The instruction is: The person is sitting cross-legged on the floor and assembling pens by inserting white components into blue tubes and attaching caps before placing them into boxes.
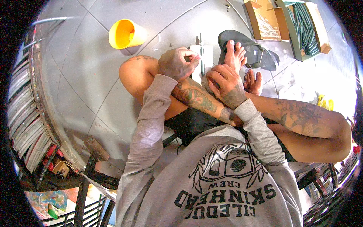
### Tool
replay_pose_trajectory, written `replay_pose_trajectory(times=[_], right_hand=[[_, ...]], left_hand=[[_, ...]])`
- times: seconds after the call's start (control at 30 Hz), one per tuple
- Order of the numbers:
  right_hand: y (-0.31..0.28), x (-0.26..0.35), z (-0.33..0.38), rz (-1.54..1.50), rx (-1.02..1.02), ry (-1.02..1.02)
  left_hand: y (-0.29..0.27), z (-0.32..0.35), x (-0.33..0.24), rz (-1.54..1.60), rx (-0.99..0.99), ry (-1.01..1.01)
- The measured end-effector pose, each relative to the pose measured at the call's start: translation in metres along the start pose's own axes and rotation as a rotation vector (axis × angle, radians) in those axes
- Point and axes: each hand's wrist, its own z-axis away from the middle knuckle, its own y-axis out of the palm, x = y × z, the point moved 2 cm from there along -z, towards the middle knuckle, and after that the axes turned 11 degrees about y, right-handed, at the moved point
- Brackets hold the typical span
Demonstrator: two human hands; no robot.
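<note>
A slim dark pen-like stick (202, 56) lies lengthwise over a white flat block (208, 53) on the floor, in front of my crossed legs. My left hand (177, 63) is just left of it, thumb and forefinger brought together in a pinch near the stick. Whatever that pinch holds, if anything, is too small to make out. On the other side, my right hand (227, 84) is closed with its fingers curled down by the block's near right edge. Its fingertips are partly hidden, so I cannot see what is in them.
A yellow cup (127, 34) stands on the tiles at far left. Beyond my bare foot lies a black flip-flop (247, 51). At far right are an open cardboard box (266, 20) with thin white pieces and a box of dark green sticks (304, 28). Stacked items (28, 117) line the left.
</note>
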Motion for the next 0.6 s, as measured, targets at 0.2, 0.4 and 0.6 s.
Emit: replay_pose_trajectory(times=[0.2,0.4,0.6], right_hand=[[0.000,0.004,-0.001,0.074,-0.069,0.070],[0.015,-0.010,-0.002,0.066,-0.113,0.174],[0.019,-0.013,-0.003,0.068,-0.126,0.138]], left_hand=[[0.004,-0.001,0.002,0.005,-0.053,0.054],[-0.001,-0.005,-0.009,-0.015,-0.075,0.061],[0.009,-0.010,0.001,-0.117,-0.118,0.270]])
